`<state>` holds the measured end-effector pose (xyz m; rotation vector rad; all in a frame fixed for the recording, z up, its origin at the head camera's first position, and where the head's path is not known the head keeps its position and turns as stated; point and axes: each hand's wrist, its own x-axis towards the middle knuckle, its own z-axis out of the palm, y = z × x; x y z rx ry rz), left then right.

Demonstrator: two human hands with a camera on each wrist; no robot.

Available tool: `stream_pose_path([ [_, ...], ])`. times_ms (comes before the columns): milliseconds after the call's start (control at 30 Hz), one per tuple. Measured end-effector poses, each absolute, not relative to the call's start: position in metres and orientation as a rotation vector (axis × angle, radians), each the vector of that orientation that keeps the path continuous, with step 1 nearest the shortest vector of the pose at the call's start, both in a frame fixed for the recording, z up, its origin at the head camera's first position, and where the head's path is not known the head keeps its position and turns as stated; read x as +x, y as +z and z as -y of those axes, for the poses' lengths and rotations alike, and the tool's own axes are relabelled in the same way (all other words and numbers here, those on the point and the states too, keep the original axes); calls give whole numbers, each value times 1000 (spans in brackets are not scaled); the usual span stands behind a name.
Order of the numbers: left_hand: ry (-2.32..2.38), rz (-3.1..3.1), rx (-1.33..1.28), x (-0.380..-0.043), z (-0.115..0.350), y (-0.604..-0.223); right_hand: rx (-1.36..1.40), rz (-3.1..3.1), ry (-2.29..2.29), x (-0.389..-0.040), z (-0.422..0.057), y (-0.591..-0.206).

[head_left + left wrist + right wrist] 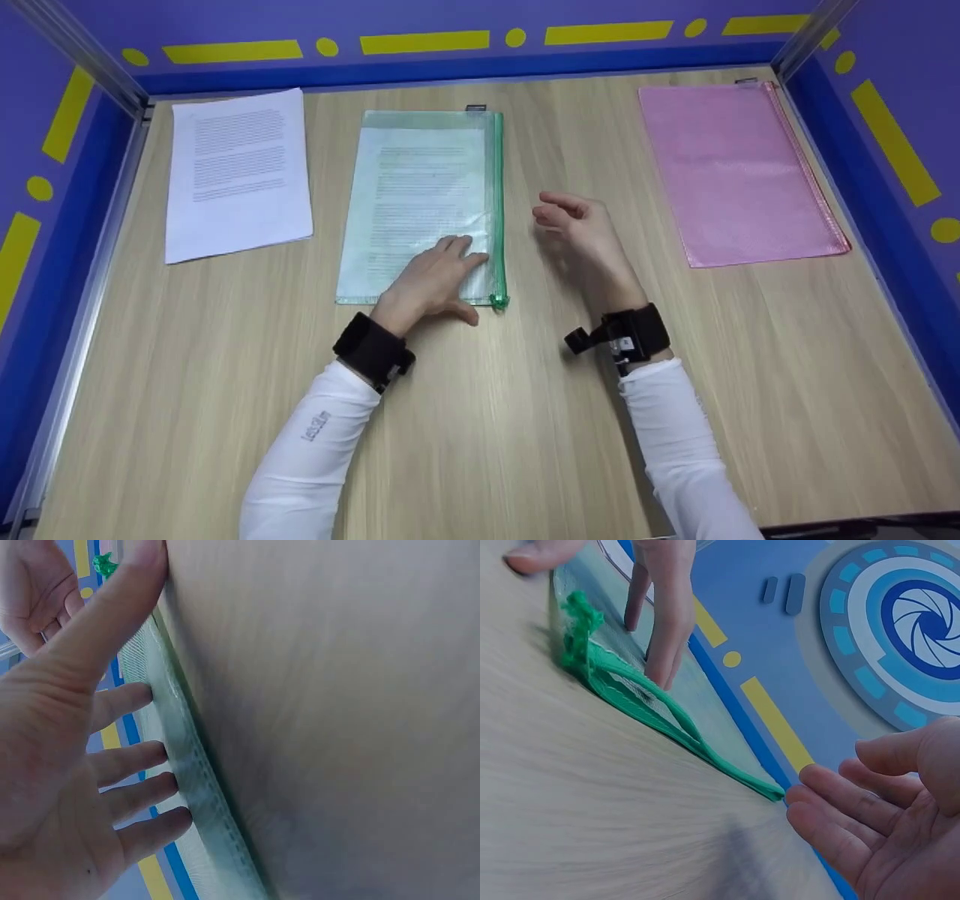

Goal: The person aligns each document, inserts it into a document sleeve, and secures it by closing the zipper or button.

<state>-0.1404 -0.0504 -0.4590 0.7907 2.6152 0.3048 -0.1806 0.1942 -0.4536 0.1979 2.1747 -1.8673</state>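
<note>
A translucent green zip pouch lies on the table with printed sheets inside it. My left hand rests on its lower right part, fingers spread and fingertips touching the plastic; the thumb reaches past the near edge. In the right wrist view the green zipper runs along the pouch's side, and its two bands part near the frayed green end. My right hand hangs over the table to the right of the pouch, apart from it, with loosely bent fingers and nothing held.
A stack of printed paper lies at the left back of the table. On the right lies a pink zip pouch with a red zipper edge. Blue and purple walls with yellow marks border the table.
</note>
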Motion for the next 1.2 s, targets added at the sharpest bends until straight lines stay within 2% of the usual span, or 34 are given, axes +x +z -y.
stream_pose_path([
  [500,416,-2616,795,-139,55,-459,237,-2107,-1908,-179,-193,-455],
  [833,808,-2798,836,-136,54,-464,207,-2119,-1869,-180,-192,-456],
  [1200,999,-3004,785,-141,56,-453,278,-2057,-1902,-179,-188,-454],
])
